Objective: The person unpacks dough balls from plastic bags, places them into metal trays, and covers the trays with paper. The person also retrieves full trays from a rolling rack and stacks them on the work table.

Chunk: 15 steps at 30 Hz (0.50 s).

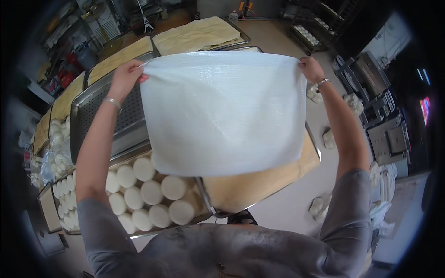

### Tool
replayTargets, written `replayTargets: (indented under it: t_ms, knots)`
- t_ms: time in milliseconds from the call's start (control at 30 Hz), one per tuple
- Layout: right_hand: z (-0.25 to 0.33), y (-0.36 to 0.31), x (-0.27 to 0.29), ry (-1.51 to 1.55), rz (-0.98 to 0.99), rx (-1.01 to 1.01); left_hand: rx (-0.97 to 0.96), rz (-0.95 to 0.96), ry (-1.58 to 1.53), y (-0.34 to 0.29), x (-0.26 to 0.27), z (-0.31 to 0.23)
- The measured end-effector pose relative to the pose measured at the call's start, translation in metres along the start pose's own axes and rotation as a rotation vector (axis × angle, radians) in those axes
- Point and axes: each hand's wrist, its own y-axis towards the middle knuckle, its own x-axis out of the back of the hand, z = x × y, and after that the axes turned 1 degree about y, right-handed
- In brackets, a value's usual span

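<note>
A wide white, slightly shiny sheet (222,111) with a fine woven texture is stretched between my hands and hangs down toward me. My left hand (127,78) pinches its upper left corner. At the upper right corner, my right hand (312,69) grips the same sheet with closed fingers. Behind and left of it lies a perforated metal tray (113,109). Below the sheet's lower left edge, a tray holds rows of round white dough pieces (151,192). The sheet partly hides a tray lined with tan cloth (264,185) at the lower right.
More trays covered with tan cloth (199,34) stand at the back and along the left. Bags of white dough pieces (58,134) sit at far left. A rack (320,28) with trays stands at back right; metal equipment (387,139) and bagged lumps (320,206) are on the right.
</note>
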Motion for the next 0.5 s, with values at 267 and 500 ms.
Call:
replayTargets:
  t_ms: [267, 500]
  knots:
    - [-0.111, 0.139, 0.024, 0.345, -0.502, 0.077, -0.357, -0.431, 0.069, 0.103, -0.083, -0.051]
    - [-0.154, 0.100, -0.080, 0.434, -0.469, 0.387, -0.203, -0.368, 0.395, 0.061, -0.168, 0.027]
